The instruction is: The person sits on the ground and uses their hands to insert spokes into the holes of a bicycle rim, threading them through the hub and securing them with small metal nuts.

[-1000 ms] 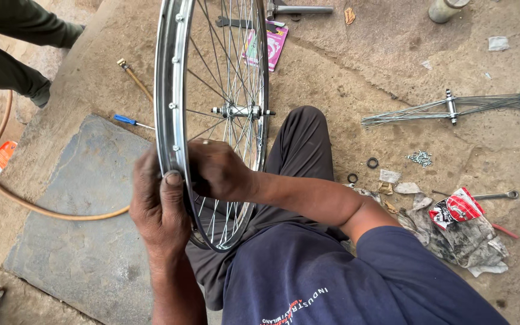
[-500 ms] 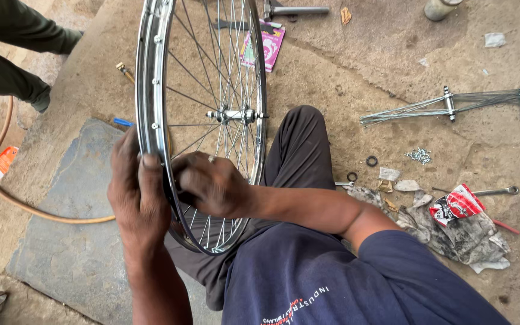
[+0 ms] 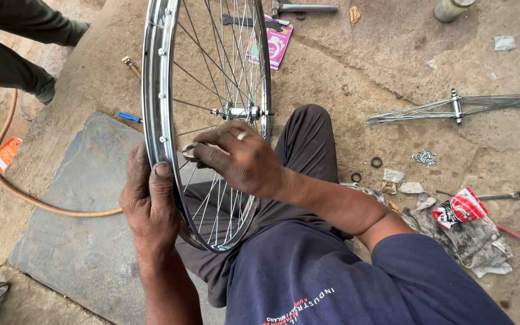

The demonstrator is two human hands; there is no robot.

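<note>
— What did we catch at the workshop floor? We saw a seated person steady an upright chrome spoked bicycle wheel over the lap, its shiny rim rising from between the knees to the top of the frame. The left hand was closed round the rim's near edge, thumb lying up along the metal.

— And the other hand? The right hand reached in among the spokes just below the silver hub axle, fingertips pinched shut on a small pale part at a spoke; what it was, we could not tell.

— Had anything shifted? Over the last second we saw the left hand slide a little along the rim while the right hand rose from the rim toward the hub, so the work had moved on to another spoke.

— What packaging lay about? A flat pink rectangular packet lay on the ground beyond the wheel; a crumpled red-and-white wrapper sat on grey rags at the right; an orange packet showed at the left edge beside a tan rubber hose.

— Anything else? A loose bundle of steel spokes on a hub lay well apart to the right.
</note>
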